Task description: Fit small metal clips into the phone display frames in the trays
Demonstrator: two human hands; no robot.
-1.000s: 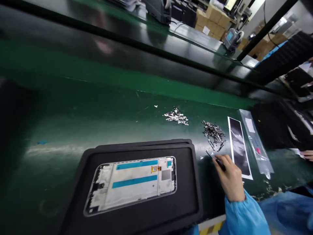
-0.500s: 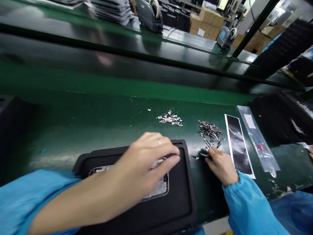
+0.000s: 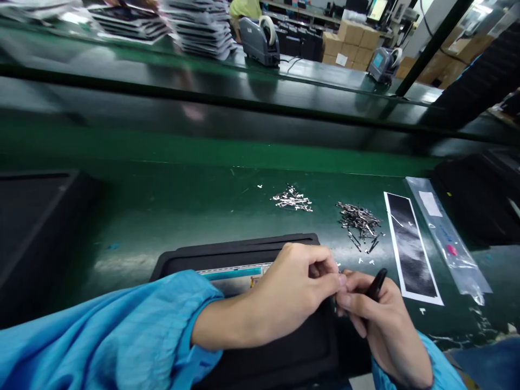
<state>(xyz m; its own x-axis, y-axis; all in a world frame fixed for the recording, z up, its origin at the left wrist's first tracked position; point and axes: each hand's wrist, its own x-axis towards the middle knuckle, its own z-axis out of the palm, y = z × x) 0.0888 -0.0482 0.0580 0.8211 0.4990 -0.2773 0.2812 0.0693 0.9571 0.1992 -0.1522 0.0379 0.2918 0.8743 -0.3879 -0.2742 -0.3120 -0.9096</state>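
Note:
My left hand (image 3: pixel 296 290) is closed in a pinch above the right side of the black tray (image 3: pixel 182 254). What lies between its fingertips is too small to make out. Meeting it fingertip to fingertip, my right hand (image 3: pixel 382 317) is closed around a slim black tool (image 3: pixel 377 283), whose rounded end sticks up past the thumb. In the tray, partly hidden under my left forearm, lies a flat panel (image 3: pixel 235 275) with a blue strip. Beyond the hands are a pile of small silver parts (image 3: pixel 291 199) and a pile of darker thin parts (image 3: pixel 358 219).
A dark printed strip (image 3: pixel 412 244) and a clear plastic bag (image 3: pixel 447 233) lie at right. Another black tray (image 3: pixel 36 216) stands at left. Along the raised shelf are stacked flat items (image 3: pixel 199 27) and two tape dispensers (image 3: pixel 260 40). Small white bits dot the green table.
My right hand has left the darker pile and come to my left hand, which moved right and closed. A panel with a blue strip now shows in the tray; a metal housing showed before.

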